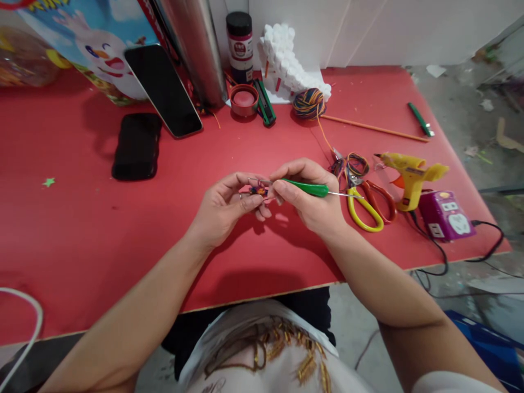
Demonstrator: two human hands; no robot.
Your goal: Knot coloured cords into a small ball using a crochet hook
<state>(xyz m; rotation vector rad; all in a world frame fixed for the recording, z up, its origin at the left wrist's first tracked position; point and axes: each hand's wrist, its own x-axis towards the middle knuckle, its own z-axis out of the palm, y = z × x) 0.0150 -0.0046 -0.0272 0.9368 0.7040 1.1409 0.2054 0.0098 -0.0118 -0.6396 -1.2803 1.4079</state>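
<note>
1. The right hand (307, 188) is closed on a hook (307, 188), thumb and fingers pinching its green handle; thin metal sticks out at both ends of the handle.
2. The left hand (221, 204) pinches a small piece of multicoloured yarn work (259, 191) between thumb and fingers – it sits up at the fingertips, just beside the right hand. Fingers partly cover it, so I cannot tell whether the hook's tip is through a loop.
3. Both hands are above the red table (102, 234), near its front edge.
4. Just beyond the right hand lie loose yarn (357, 162) and scissors (355, 181) with one yellow and one red handle.
5. Further right, a yellow glue gun (411, 174) rests beside a purple socket box (448, 218).
6. Behind the hands – a ball of yarn (309, 105), with a strand trailing towards the scissors, and an orange stick (376, 128).
7. At the back stand a dark-lidded bottle (240, 49) and a metal flask (197, 52); two black phones (137, 146) are to the left.
</note>
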